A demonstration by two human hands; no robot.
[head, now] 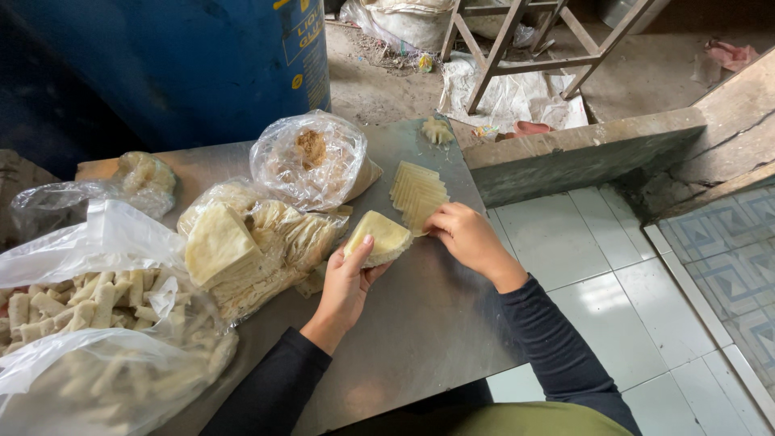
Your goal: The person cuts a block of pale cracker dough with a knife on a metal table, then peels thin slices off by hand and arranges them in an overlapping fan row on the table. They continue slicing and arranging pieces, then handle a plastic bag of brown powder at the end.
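My left hand [349, 278] is closed around a thick stack of pale square wrappers [379, 236], held just above the metal surface [420, 323]. My right hand [468, 236] pinches the stack's top corner, fingers together, beside the fanned row of wrappers [417, 194] laid out near the far edge. I think thin sheets could stick and come off two at a time, or tear. The row lies close to the edge, so a nudge might push pieces off onto the tiled floor [581, 266]
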